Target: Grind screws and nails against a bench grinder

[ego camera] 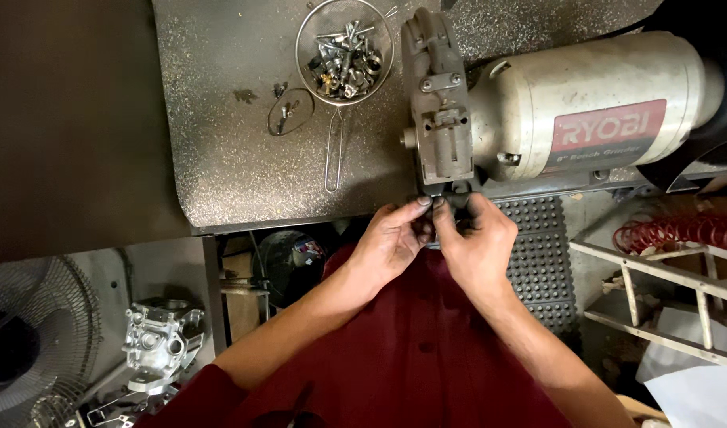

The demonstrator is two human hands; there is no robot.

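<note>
Head view, looking down over the bench edge. My left hand [391, 242] and right hand [478, 246] meet at centre frame, just below the wheel guard [438, 103] of the cream-coloured bench grinder [593, 107], which fills the upper right. Both hands pinch one small dark metal part [445, 208] between thumbs and fingertips. The fingers are closed narrowly round it, and most of the part is hidden by them, so I cannot tell its shape. The part sits just at the lower end of the guard, touching or very near it; which of the two I cannot tell from this angle.

At upper centre, a wire mesh strainer [343, 51] with a long handle rests on the speckled bench top [221, 143] and holds loose bolts, nuts and fittings. Beside it, to the left, lies a small oval ring [290, 111] with a few bits inside. At lower left, below the bench, a cast aluminium housing [161, 341] stands next to a fan grille [38, 341]. A studded rubber mat [541, 254] and a red coiled hose [680, 232] lie at right.

As I judge it, the step in hand is presenting the held part to the grinder. The next move calls for a firm two-handed pinch, fingertips clear of the wheel.
</note>
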